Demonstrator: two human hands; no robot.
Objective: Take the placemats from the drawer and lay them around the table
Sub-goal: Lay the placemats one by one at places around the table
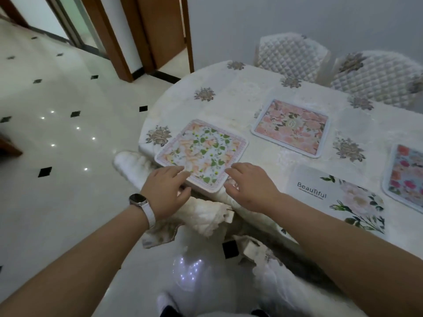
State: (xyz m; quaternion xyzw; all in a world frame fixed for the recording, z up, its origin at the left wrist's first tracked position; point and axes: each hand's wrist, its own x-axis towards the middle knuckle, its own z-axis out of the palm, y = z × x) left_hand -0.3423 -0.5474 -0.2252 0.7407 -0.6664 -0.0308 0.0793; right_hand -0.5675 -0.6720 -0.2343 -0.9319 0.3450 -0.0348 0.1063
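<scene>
A floral placemat with green leaves and peach flowers lies flat at the near left edge of the table, which has a white flowered cloth. My left hand rests at the mat's near left corner, fingers loosely bent and touching its edge. My right hand hovers at the mat's near right corner with relaxed fingers. Farther back lies a pink placemat. A white placemat printed "Beautiful" lies to my right, and a blue-and-red floral placemat sits at the right edge.
Two quilted white chairs stand against the wall behind the table. Glossy white tiled floor spreads to the left, with wooden door frames at the back. The tablecloth hangs in folds below my hands.
</scene>
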